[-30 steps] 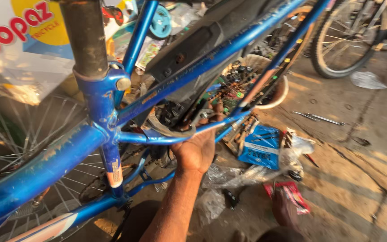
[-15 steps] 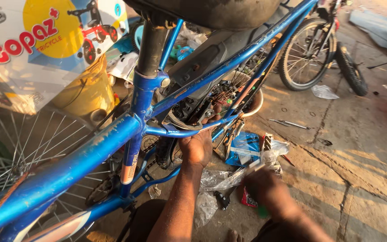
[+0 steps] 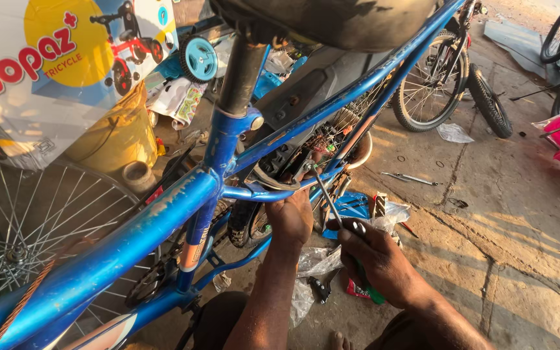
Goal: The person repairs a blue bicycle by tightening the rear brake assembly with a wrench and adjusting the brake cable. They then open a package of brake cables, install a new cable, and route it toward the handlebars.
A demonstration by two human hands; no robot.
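Blue-painted steel bicycle frame, scuffed along its thick sloping tube, fills the left and centre of the view. A thin blue cross tube branches from the seat tube toward the rear parts. The left hand is closed around this thin tube from below, fingers wrapped over it, just beside a grey curved metal piece that I cannot identify. The right hand is closed around the green handle of a long-shafted screwdriver. The steel shaft rises up and left from the fist, and its tip sits at the cluster of dark metal parts just above the thin tube (exact contact point not resolvable).

Directly under both hands, on the concrete floor: crumpled clear plastic wrapping and a flat blue box, close together. Further right on the floor lies a pair of slim metal spanners, well apart from the hands.

Above the frame, the dark saddle tops the seat post. A spoked wheel stands at the left edge. Behind it are a yellow plastic container and a large white printed carton. Another bicycle wheel with black tyre stands at upper right.
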